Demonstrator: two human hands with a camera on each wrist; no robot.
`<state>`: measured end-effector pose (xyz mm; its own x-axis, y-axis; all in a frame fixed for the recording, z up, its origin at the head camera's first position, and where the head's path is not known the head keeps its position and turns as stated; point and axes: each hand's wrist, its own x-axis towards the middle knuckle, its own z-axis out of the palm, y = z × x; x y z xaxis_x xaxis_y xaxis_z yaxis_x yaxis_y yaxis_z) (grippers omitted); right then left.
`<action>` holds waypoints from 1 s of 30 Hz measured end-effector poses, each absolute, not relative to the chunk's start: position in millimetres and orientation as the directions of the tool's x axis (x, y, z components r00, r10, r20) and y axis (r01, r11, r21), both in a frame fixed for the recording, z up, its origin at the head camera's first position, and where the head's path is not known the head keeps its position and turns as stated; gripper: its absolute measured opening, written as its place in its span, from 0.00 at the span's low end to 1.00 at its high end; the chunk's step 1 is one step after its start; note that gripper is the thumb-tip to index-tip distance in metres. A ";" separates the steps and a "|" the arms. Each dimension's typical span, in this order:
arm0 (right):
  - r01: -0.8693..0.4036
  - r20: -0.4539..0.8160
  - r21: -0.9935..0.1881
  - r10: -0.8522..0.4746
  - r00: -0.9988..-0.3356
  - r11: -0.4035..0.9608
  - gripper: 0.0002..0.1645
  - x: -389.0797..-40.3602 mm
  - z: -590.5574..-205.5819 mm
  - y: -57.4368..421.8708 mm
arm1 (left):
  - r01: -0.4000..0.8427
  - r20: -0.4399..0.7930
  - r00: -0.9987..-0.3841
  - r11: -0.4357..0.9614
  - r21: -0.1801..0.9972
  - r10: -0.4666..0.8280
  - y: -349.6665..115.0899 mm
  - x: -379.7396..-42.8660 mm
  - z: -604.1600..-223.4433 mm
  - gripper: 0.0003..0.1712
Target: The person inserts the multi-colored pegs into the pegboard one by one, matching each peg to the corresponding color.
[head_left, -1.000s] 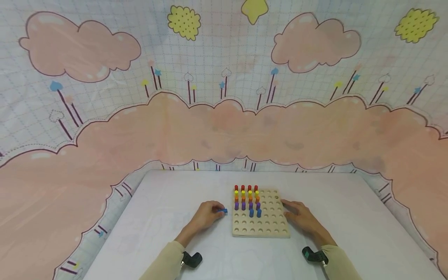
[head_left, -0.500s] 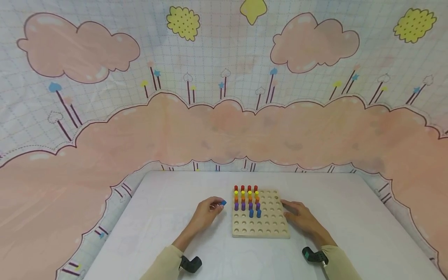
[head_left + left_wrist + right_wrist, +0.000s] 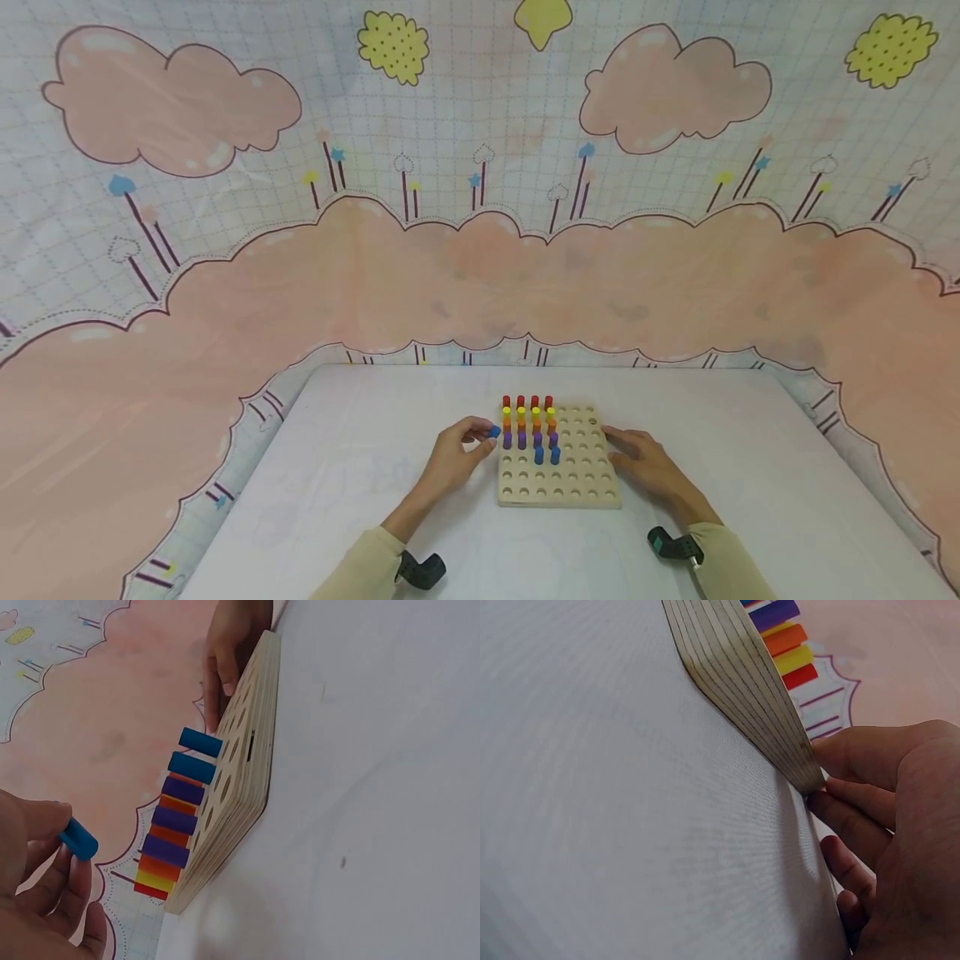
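My left hand [image 3: 450,454] pinches a blue peg [image 3: 79,840] between thumb and fingers, just off the left edge of a wooden pegboard [image 3: 558,503]. The board lies flat on the table, with rows of holes. Rows of red, yellow, orange and purple pegs [image 3: 166,851] stand in its far left part. In front of the purple row are two blue pegs [image 3: 547,456], with bare holes to their left. My right hand [image 3: 648,462] touches the board's right edge with its thumb and fingertips, as the right wrist view also shows.
The white table [image 3: 360,417] extends around the board. A patterned cloth [image 3: 480,283] hangs behind and at the sides. Dark wrist devices [image 3: 422,570] sit on both sleeves.
My left hand has lifted slightly and moved right to the board's left edge, with the blue peg turned in its fingers. The right hand and the board have stayed put.
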<state>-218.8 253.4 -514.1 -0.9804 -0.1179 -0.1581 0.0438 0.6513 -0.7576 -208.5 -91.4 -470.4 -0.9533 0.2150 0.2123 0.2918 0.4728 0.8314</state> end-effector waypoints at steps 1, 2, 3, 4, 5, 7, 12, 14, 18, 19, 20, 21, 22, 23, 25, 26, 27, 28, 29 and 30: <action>0.040 -0.155 -0.758 -0.120 -0.981 0.651 0.31 -219.0 -514.0 253.5 | 0.290 0.211 -0.953 0.466 0.836 0.216 -89.7 -208.1 -470.5 0.12; 0.036 -0.152 -0.758 -0.123 -0.981 0.652 0.31 -219.4 -514.1 253.6 | 0.294 0.213 -0.952 0.459 0.839 0.221 -88.1 -207.5 -470.4 0.12; 0.033 -0.150 -0.760 -0.125 -0.981 0.650 0.31 -219.7 -514.1 253.7 | 0.297 0.213 -0.950 0.455 0.840 0.227 -86.6 -207.2 -470.9 0.12; 0.031 -0.147 -0.761 -0.126 -0.981 0.648 0.31 -220.0 -514.2 253.7 | 0.297 0.211 -0.950 0.449 0.843 0.232 -85.1 -207.0 -471.6 0.12; 0.030 -0.146 -0.762 -0.126 -0.981 0.647 0.32 -220.2 -514.3 253.7 | 0.292 0.203 -0.950 0.445 0.847 0.238 -83.7 -206.9 -472.3 0.12; 0.029 -0.144 -0.762 -0.127 -0.981 0.646 0.32 -220.6 -514.7 253.9 | 0.290 0.194 -0.948 0.434 0.853 0.252 -80.8 -207.1 -474.3 0.13; 0.033 -0.148 -0.760 -0.124 -0.981 0.649 0.32 -220.9 -515.5 253.9 | 0.280 0.176 -0.947 0.423 0.862 0.268 -74.0 -208.7 -479.1 0.13; 0.032 -0.147 -0.761 -0.123 -0.981 0.648 0.32 -221.0 -515.6 253.9 | 0.275 0.170 -0.949 0.429 0.861 0.267 -71.6 -209.4 -480.2 0.12; 0.028 -0.142 -0.763 -0.126 -0.982 0.646 0.32 -222.4 -515.8 254.8 | 0.248 0.142 -0.955 0.438 0.864 0.262 -66.0 -212.1 -483.4 0.11; 0.029 -0.143 -0.763 -0.125 -0.982 0.646 0.32 -222.8 -516.0 255.0 | 0.242 0.135 -0.956 0.439 0.865 0.261 -64.8 -212.8 -484.5 0.11; 0.031 -0.145 -0.763 -0.124 -0.982 0.646 0.32 -223.2 -516.3 255.4 | 0.239 0.131 -0.956 0.438 0.867 0.261 -63.6 -213.7 -486.1 0.10; 0.033 -0.147 -0.763 -0.124 -0.981 0.645 0.32 -223.7 -516.9 255.9 | 0.237 0.130 -0.957 0.438 0.867 0.261 -62.5 -214.4 -487.5 0.10; 0.035 -0.149 -0.763 -0.123 -0.981 0.646 0.32 -224.2 -517.5 256.4 | 0.233 0.126 -0.958 0.440 0.867 0.259 -61.5 -214.9 -488.4 0.10; 0.037 -0.151 -0.763 -0.122 -0.981 0.646 0.32 -224.8 -518.0 256.9 | 0.235 0.128 -0.958 0.440 0.867 0.258 -60.6 -215.6 -489.5 0.10; 0.037 -0.152 -0.762 -0.122 -0.981 0.647 0.32 -226.1 -519.0 257.8 | 0.236 0.129 -0.958 0.449 0.862 0.257 -59.1 -216.6 -491.1 0.10; 0.038 -0.153 -0.761 -0.122 -0.981 0.648 0.32 -226.7 -519.3 258.2 | 0.239 0.131 -0.957 0.453 0.859 0.258 -58.3 -217.2 -491.7 0.10; 0.036 -0.152 -0.760 -0.123 -0.981 0.649 0.32 -227.5 -519.5 258.5 | 0.240 0.131 -0.957 0.457 0.856 0.258 -57.5 -217.7 -491.8 0.10; 0.036 -0.152 -0.759 -0.123 -0.981 0.650 0.31 -228.1 -519.4 258.6 | 0.239 0.129 -0.958 0.460 0.855 0.257 -56.9 -218.2 -492.1 0.10; 0.034 -0.152 -0.760 -0.125 -0.980 0.649 0.31 -228.7 -519.2 258.8 | 0.240 0.130 -0.957 0.459 0.855 0.258 -56.3 -218.8 -492.4 0.10; 0.033 -0.151 -0.759 -0.127 -0.980 0.651 0.31 -229.3 -519.2 259.1 | 0.242 0.130 -0.957 0.463 0.853 0.260 -55.6 -219.4 -493.0 0.10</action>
